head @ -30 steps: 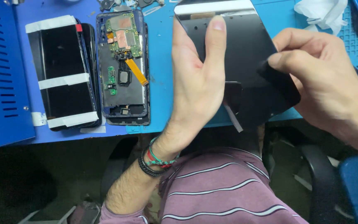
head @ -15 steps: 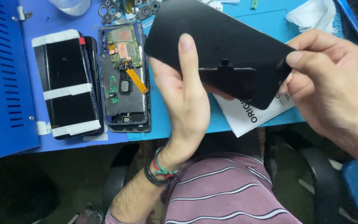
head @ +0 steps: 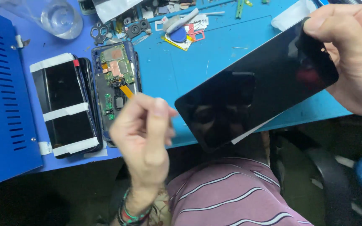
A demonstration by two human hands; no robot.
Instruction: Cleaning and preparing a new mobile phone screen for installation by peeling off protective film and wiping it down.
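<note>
My right hand (head: 350, 54) grips the upper right end of a glossy black phone screen panel (head: 252, 90), held tilted above the blue work mat (head: 197, 58). My left hand (head: 143, 134) hovers blurred below the opened phone frame (head: 116, 81), fingers curled loosely and apart from the panel; nothing shows in it. The opened frame lies on the mat with its circuit board and an orange flex cable exposed. To its left lies a black phone screen (head: 65, 104) wrapped with white tape strips.
A blue metal box (head: 1, 104) fills the left side. A clear glass (head: 57, 16) stands at the top left. Small parts, camera rings and a blue pick (head: 177, 31) are scattered along the mat's far edge. A white cloth (head: 292, 14) lies top right.
My left hand has let go of the black panel and dropped down to the left. My right hand alone now holds the panel, which has swung to the right.
</note>
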